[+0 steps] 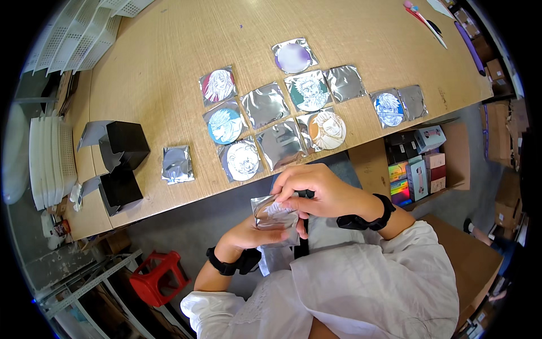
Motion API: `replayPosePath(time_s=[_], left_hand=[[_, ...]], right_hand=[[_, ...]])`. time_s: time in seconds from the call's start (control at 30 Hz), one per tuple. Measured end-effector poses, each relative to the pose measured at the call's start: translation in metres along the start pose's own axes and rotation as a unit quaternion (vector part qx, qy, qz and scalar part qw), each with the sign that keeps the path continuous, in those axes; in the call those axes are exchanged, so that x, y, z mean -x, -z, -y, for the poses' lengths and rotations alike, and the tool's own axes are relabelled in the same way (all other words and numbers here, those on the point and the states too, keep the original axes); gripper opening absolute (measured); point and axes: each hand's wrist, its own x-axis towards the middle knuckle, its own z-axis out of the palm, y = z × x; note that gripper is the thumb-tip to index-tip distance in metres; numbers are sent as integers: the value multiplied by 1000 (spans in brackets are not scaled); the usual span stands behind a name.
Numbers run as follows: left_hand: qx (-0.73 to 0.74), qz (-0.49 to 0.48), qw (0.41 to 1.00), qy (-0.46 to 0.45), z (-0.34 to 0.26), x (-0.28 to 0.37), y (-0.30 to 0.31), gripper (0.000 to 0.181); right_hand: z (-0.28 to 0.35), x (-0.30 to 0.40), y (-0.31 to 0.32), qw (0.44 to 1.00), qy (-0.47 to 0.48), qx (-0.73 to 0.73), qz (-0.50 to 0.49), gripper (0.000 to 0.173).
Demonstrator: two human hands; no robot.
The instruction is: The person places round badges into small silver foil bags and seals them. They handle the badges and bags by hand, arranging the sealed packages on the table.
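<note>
My left hand (254, 235) holds a silvery foil packet (271, 220) from below, its thumb lying across the front. The fingertips of my right hand (315, 188) pinch the packet's upper edge. Part of a round badge with a white-haired figure shows in it, the rest hidden by fingers. On the wooden table ahead lie packets with printed round badges: a maroon one (219, 84), a light blue one (225, 125), a white one (243, 160), a green one (310, 91) and an orange one (326, 129). Plain foil packets (265, 105) sit among them.
Two black boxes (125, 144) with raised flaps stand at the table's left, near a foil packet stack (177, 164). White perforated baskets (80, 38) rise behind. A carton (457, 156) of small boxes is below right; a red stool (159, 277) stands below left. Scissors (425, 21) lie far right.
</note>
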Motion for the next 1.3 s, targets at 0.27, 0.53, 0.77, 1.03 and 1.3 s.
replayPosePath(time_s=[0.27, 0.53, 0.77, 1.03, 1.3], left_hand=[[114, -39, 993, -10, 4, -1, -3, 81], [141, -88, 985, 46, -1, 0, -1, 77], [103, -186, 973, 88, -6, 2, 0, 68], [75, -233, 966, 80, 6, 11, 8, 61], [-33, -253, 966, 38, 21, 7, 9, 69]], right_hand=[[4, -6, 2, 998, 17, 57, -36, 12], [4, -5, 1, 998, -41, 53, -5, 12], [-1, -1, -4, 993, 6, 102, 64, 26], [4, -4, -1, 988, 34, 143, 46, 34], [12, -4, -1, 971, 73, 206, 98, 23]])
